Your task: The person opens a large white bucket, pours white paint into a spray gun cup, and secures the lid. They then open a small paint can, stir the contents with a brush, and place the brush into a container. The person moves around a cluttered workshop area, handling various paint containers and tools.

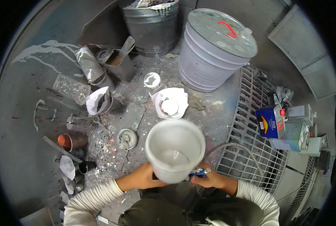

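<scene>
In front of my body, a whitish, round-mouthed cup (175, 145) is held upright, with a little pale liquid or wet sheen at its bottom. My left hand (147, 177) is closed around its lower left side, and the fingers are partly hidden behind it. My right hand (210, 178) grips a small blue and silver metal tool (200, 171) against the cup's lower right side. Whether tool and cup are joined is hidden. From near the right hand, a hose (240, 144) curves away to the right. A white paper strainer (170, 103) stands just beyond the cup.
A large white lidded pail (217, 52) and a metal drum (153, 28) stand at the back. Paint-stained cups and cans, including an orange-stained cup (73, 141), line the left. An open tin (127, 139) lies nearer. At right are a metal grating (247, 124) and solvent cans (270, 121).
</scene>
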`<control>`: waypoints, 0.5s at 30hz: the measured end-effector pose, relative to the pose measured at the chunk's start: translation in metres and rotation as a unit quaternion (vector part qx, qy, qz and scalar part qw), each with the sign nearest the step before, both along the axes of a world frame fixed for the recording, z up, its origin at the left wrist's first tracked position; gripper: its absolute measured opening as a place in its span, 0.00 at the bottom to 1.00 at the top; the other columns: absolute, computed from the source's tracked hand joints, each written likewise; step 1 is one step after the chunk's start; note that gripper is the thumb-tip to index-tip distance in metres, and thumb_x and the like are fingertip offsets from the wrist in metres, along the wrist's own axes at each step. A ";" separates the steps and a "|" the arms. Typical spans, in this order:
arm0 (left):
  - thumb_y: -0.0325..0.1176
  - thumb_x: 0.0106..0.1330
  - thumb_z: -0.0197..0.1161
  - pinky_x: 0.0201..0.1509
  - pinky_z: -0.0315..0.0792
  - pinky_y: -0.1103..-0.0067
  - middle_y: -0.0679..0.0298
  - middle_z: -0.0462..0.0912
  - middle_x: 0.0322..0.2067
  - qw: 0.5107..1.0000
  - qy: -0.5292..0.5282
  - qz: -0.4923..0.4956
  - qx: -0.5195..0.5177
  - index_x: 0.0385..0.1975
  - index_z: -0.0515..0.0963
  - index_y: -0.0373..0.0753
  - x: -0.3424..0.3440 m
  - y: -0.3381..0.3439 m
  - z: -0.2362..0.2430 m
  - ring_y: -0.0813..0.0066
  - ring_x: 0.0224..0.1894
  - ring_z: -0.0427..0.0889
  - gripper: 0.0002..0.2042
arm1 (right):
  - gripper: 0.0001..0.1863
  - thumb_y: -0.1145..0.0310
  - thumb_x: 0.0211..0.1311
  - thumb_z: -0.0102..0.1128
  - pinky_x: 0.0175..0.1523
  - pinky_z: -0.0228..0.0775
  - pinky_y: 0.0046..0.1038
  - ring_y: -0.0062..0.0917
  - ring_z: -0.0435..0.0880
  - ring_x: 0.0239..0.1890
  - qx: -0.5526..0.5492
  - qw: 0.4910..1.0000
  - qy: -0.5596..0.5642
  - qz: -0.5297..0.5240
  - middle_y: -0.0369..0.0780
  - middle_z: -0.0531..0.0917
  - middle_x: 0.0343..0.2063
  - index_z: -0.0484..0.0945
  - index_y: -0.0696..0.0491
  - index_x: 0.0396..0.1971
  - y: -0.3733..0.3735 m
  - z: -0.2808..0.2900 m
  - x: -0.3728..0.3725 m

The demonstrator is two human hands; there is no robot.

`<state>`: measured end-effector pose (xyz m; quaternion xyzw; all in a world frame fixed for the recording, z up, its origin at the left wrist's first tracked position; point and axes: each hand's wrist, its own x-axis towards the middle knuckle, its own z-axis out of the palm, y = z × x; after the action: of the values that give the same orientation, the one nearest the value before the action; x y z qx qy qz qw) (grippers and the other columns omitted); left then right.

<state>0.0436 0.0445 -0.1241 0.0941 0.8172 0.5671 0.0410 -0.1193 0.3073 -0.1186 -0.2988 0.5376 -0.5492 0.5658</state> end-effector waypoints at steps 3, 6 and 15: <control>0.42 0.62 0.75 0.42 0.80 0.62 0.50 0.88 0.40 0.997 -0.004 0.061 -0.042 0.58 0.74 0.35 -0.002 0.016 -0.013 0.51 0.35 0.88 0.29 | 0.21 0.53 0.75 0.63 0.30 0.75 0.22 0.17 0.82 0.25 0.035 0.994 -0.094 -0.044 0.33 0.82 0.26 0.78 0.58 0.51 0.010 -0.004 0.004; 0.52 0.75 0.57 0.26 0.74 0.70 0.55 0.86 0.33 0.981 -0.116 0.076 0.133 0.55 0.75 0.37 -0.013 0.025 -0.040 0.61 0.27 0.85 0.24 | 0.19 0.53 0.76 0.62 0.29 0.73 0.22 0.18 0.83 0.24 0.048 0.992 -0.097 -0.067 0.33 0.80 0.24 0.77 0.57 0.44 0.017 -0.010 0.002; 0.56 0.81 0.39 0.26 0.72 0.78 0.59 0.82 0.47 0.806 -0.370 0.093 0.453 0.70 0.67 0.42 -0.040 0.031 -0.035 0.70 0.29 0.82 0.28 | 0.17 0.56 0.77 0.60 0.26 0.72 0.25 0.19 0.81 0.20 0.040 0.992 -0.037 -0.118 0.34 0.80 0.19 0.78 0.57 0.37 0.035 -0.012 -0.003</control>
<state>0.0038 0.0756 -0.1591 -0.1917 0.3955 0.8656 0.2400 -0.1228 0.3424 -0.1307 -0.1901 0.5689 -0.6011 0.5281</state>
